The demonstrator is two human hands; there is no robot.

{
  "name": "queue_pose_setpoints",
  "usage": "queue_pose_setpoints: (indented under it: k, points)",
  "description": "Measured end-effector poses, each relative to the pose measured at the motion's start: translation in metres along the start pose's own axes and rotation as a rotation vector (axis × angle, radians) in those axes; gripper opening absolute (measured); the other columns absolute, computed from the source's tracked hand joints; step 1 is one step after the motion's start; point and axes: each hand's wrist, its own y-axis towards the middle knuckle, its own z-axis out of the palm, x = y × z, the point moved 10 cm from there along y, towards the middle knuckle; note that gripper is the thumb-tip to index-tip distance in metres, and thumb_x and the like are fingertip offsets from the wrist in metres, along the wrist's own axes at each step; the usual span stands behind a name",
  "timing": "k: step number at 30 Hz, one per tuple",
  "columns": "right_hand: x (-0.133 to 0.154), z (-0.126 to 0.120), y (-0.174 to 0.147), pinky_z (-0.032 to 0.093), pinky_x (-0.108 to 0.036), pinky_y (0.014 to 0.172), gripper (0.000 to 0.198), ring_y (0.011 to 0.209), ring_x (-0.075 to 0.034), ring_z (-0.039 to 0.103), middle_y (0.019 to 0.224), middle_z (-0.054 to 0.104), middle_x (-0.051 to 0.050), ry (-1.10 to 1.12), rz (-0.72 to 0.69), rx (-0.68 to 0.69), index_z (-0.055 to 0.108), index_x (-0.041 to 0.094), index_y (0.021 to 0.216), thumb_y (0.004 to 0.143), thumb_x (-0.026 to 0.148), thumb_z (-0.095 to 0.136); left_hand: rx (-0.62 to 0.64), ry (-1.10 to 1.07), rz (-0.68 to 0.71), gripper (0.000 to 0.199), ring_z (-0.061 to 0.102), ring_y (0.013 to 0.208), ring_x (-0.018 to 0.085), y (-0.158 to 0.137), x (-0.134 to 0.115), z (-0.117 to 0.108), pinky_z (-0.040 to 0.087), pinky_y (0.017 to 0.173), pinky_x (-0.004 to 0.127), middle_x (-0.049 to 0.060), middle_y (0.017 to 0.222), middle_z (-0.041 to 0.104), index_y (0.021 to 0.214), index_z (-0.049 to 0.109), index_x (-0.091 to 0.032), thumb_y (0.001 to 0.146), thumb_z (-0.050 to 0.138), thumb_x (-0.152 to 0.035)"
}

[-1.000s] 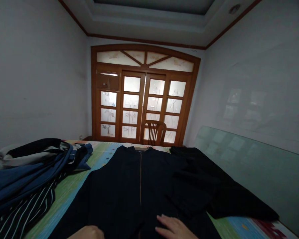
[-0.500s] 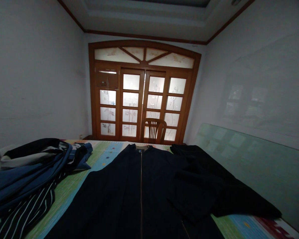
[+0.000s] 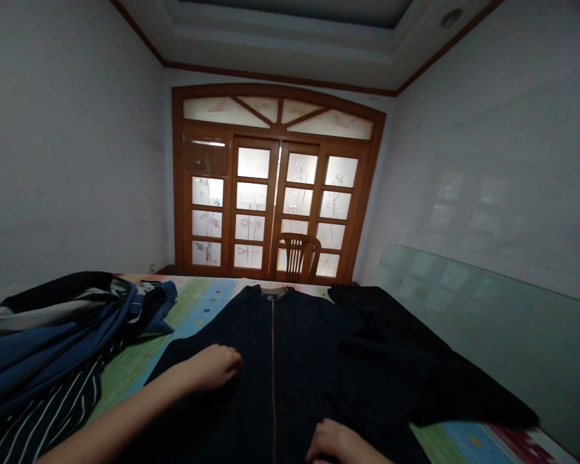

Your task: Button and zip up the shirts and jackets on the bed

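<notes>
A dark navy zip-front jacket [image 3: 299, 348] lies spread on the bed, collar at the far end, its zip running down the middle. Its right-hand sleeve [image 3: 377, 367] is folded in across the front. My left hand [image 3: 217, 367] is over the jacket's left side, its fingers curled down and closed on the dark cloth. Lower down, just right of the zip, my right hand [image 3: 336, 441] shows at the bottom edge of the view with bent, closed fingers. Whatever is under those fingers is hidden.
Piled clothes [image 3: 77, 322], blue, grey and black-striped, lie at the left. Black folded clothing [image 3: 444, 348] is beside the jacket on the right, near a pale green headboard-like panel [image 3: 464, 309]. A patterned sheet [image 3: 198, 316] covers the bed. Beyond stands a wooden chair [image 3: 297, 254].
Both my hands have come into view over the jacket, the left reaching farther up than the right. The view has tilted slightly upward. The clothes piles lie as before.
</notes>
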Motion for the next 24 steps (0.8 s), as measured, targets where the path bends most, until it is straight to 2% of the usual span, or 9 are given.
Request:
queue_pose_setpoints:
  k: [2, 4, 8, 11, 13, 17, 19, 21, 24]
  points:
    - [0.006, -0.022, 0.015, 0.039, -0.021, 0.075, 0.021, 0.083, -0.013, 0.052, 0.087, 0.060, -0.003, -0.022, -0.002, -0.056, 0.062, 0.020, 0.088, 0.077, 0.019, 0.045, -0.136, 0.175, -0.052, 0.025, 0.056, 0.086, 0.021, 0.037, 0.012, -0.002, 0.041, 0.077, 0.032, 0.006, 0.092, 0.061, 0.088, 0.060, -0.018, 0.076, 0.039, -0.018]
    - [0.004, -0.039, 0.033, 0.038, -0.021, 0.075, 0.021, 0.083, -0.013, 0.052, 0.087, 0.059, -0.003, -0.054, 0.019, -0.105, 0.061, 0.019, 0.088, 0.076, 0.017, 0.044, -0.192, 0.200, -0.104, 0.026, 0.052, 0.094, 0.022, 0.066, 0.024, 0.000, 0.040, 0.080, 0.034, 0.009, 0.101, 0.058, 0.095, 0.057, -0.017, 0.077, 0.039, -0.019]
    - [-0.017, -0.058, 0.068, 0.038, -0.019, 0.074, 0.022, 0.086, -0.013, 0.051, 0.092, 0.057, -0.004, -0.121, 0.081, -0.158, 0.061, 0.018, 0.089, 0.076, 0.017, 0.043, -0.281, 0.214, -0.278, 0.035, 0.042, 0.107, 0.029, 0.097, 0.054, -0.002, 0.034, 0.085, 0.041, 0.018, 0.114, 0.049, 0.107, 0.051, -0.010, 0.076, 0.045, -0.025]
    - [-0.045, -0.069, 0.092, 0.039, -0.019, 0.073, 0.022, 0.089, -0.013, 0.051, 0.098, 0.056, -0.002, -0.180, 0.248, -0.205, 0.059, 0.021, 0.093, 0.076, 0.022, 0.045, -0.322, 0.214, -0.419, 0.042, 0.040, 0.109, 0.032, 0.104, 0.079, -0.001, 0.032, 0.086, 0.043, 0.022, 0.117, 0.045, 0.110, 0.049, -0.008, 0.073, 0.051, -0.029]
    - [-0.061, -0.077, 0.106, 0.041, -0.023, 0.070, 0.023, 0.088, -0.016, 0.052, 0.096, 0.056, -0.004, -0.211, 0.381, -0.248, 0.059, 0.019, 0.091, 0.077, 0.030, 0.045, -0.355, 0.212, -0.506, 0.047, 0.034, 0.113, 0.033, 0.104, 0.095, -0.002, 0.028, 0.088, 0.045, 0.023, 0.123, 0.039, 0.113, 0.046, -0.008, 0.072, 0.053, -0.030]
    - [-0.079, -0.078, 0.131, 0.043, -0.032, 0.063, 0.040, 0.081, -0.025, 0.057, 0.086, 0.060, -0.012, -0.237, 0.575, -0.286, 0.061, 0.013, 0.082, 0.074, 0.048, 0.042, -0.431, 0.206, -0.654, 0.059, 0.023, 0.119, 0.036, 0.103, 0.123, -0.006, 0.023, 0.089, 0.050, 0.024, 0.131, 0.024, 0.123, 0.035, -0.011, 0.070, 0.055, -0.028]
    - [-0.080, -0.073, 0.140, 0.044, -0.033, 0.062, 0.039, 0.079, -0.026, 0.058, 0.084, 0.062, -0.012, -0.243, 0.630, -0.279, 0.061, 0.013, 0.083, 0.074, 0.047, 0.044, -0.437, 0.177, -0.707, 0.060, 0.035, 0.112, 0.036, 0.102, 0.135, -0.004, 0.031, 0.083, 0.048, 0.025, 0.128, 0.029, 0.124, 0.032, -0.010, 0.071, 0.053, -0.027]
    - [-0.079, -0.067, 0.146, 0.044, -0.033, 0.063, 0.032, 0.080, -0.025, 0.059, 0.085, 0.063, -0.012, -0.245, 0.664, -0.272, 0.061, 0.013, 0.085, 0.077, 0.038, 0.044, -0.427, 0.145, -0.728, 0.056, 0.047, 0.099, 0.032, 0.101, 0.144, 0.002, 0.039, 0.075, 0.042, 0.025, 0.118, 0.041, 0.124, 0.032, -0.008, 0.073, 0.049, -0.024]
    - [-0.074, -0.062, 0.149, 0.044, -0.032, 0.065, 0.026, 0.086, -0.024, 0.057, 0.091, 0.062, -0.012, -0.241, 0.699, -0.273, 0.060, 0.013, 0.091, 0.079, 0.029, 0.043, -0.435, 0.144, -0.691, 0.046, 0.050, 0.095, 0.027, 0.101, 0.146, 0.010, 0.041, 0.073, 0.036, 0.018, 0.106, 0.052, 0.121, 0.036, -0.009, 0.076, 0.040, -0.015]
